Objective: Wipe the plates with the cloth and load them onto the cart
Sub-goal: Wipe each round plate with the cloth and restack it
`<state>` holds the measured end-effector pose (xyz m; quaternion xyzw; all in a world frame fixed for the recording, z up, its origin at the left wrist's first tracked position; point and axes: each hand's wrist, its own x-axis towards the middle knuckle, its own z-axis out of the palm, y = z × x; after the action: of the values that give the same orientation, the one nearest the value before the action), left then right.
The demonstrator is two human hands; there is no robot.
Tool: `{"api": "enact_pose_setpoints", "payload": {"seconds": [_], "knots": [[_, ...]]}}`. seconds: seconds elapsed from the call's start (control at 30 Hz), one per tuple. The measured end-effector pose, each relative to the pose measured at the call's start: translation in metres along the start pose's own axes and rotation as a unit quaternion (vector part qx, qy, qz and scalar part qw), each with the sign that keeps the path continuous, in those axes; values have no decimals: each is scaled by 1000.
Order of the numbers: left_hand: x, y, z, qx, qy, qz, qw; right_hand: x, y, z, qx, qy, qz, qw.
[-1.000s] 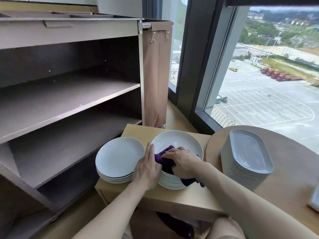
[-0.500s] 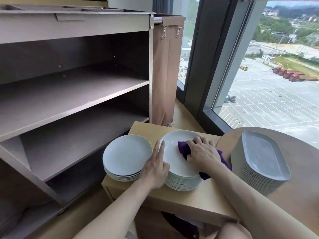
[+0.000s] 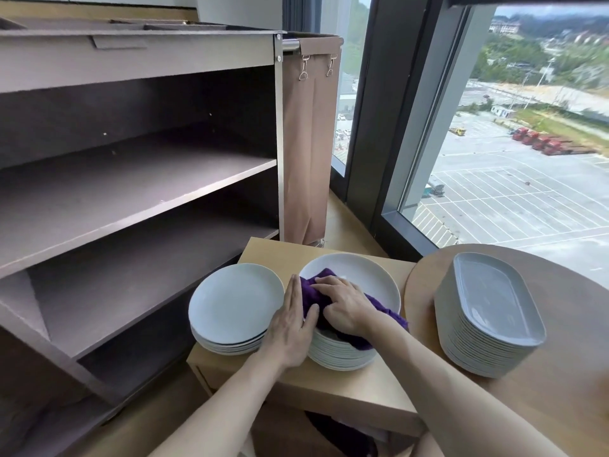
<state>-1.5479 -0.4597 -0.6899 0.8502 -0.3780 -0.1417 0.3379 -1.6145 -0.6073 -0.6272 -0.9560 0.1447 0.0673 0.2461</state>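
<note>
The right hand (image 3: pixel 346 305) bunches the cloth (image 3: pixel 309 291) atop the plate stack (image 3: pixel 365 273). The left hand (image 3: pixel 290 321), fingers straight, rests against the plate stack's left rim; the cart (image 3: pixel 131 179) stands further left.

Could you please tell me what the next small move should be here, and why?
Probably sweep the cloth toward the far right of the top plate. The right hand holds it on the plate's near left part and the far right is bare, while the left hand steadies the stack. Loading onto the cart likely comes after.
</note>
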Motion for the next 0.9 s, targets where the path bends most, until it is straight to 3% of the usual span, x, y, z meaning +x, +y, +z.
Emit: {"api": "enact_pose_setpoints", "payload": {"seconds": [0.27,0.43,0.7,0.9], "knots": [[1,-1,-4,-3,-3,5,1000,-13,-3,-2,-23,-26,-10,999],[-3,-6,-14,57,-30,26,998,-26,5,-11,-47,-49,-9,998],[-8,-11,-20,33,-40,30,998,-37,18,-16,-126,-12,-4,992],[-9,0,-8,15,7,-4,1000,-33,46,-26,-204,67,43,976]]}}
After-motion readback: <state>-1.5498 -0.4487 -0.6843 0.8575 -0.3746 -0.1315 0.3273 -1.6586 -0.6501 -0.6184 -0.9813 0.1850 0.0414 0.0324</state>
